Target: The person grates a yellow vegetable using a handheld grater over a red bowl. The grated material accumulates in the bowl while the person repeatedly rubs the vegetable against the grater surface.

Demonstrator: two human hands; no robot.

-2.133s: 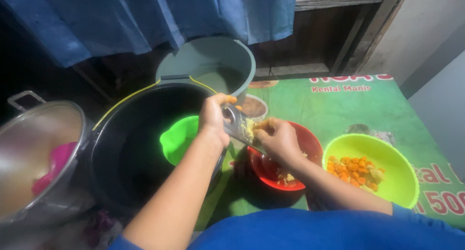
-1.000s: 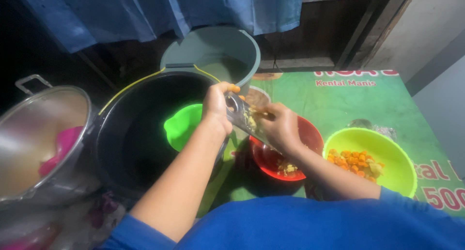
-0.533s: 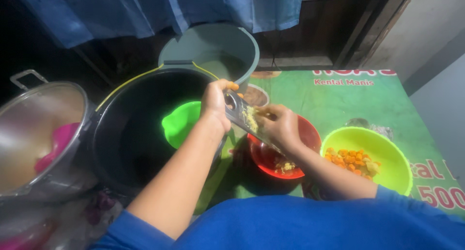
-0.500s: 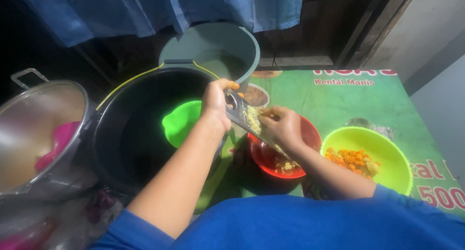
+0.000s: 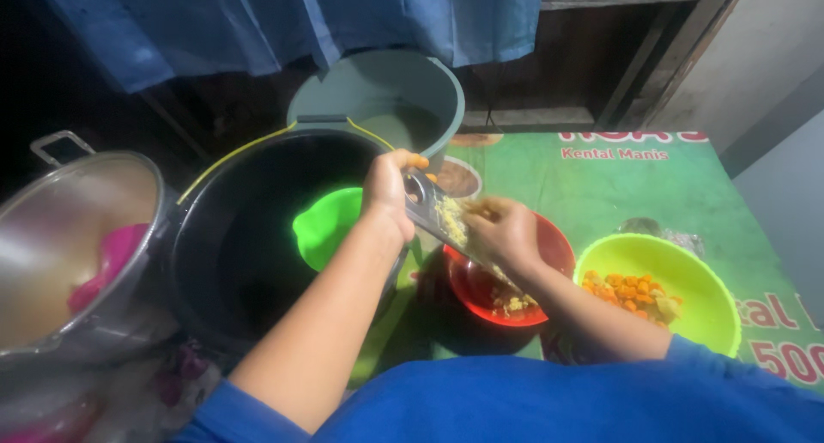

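Observation:
My left hand [image 5: 388, 192] grips the upper end of a flat metal grater [image 5: 439, 222] that slants down into a red bowl [image 5: 556, 245]. My right hand [image 5: 502, 230] presses a small yellowish piece of food against the grater's face; the piece is mostly hidden under my fingers. Pale yellow shreds cling to the grater, and more lie in the bottom of the red bowl.
A lime-green bowl [image 5: 687, 280] with orange chunks sits to the right. A large black bucket [image 5: 249, 237] holding a green scoop [image 5: 326, 228] stands left, a grey-green bucket [image 5: 386, 91] behind it, a steel pot [image 5: 69, 245] with a pink item far left. A green printed mat [image 5: 618, 181] covers the surface.
My right hand has slid up and down along the grater; more shreds lie on it. The left hand keeps its hold. The camera has shifted slightly.

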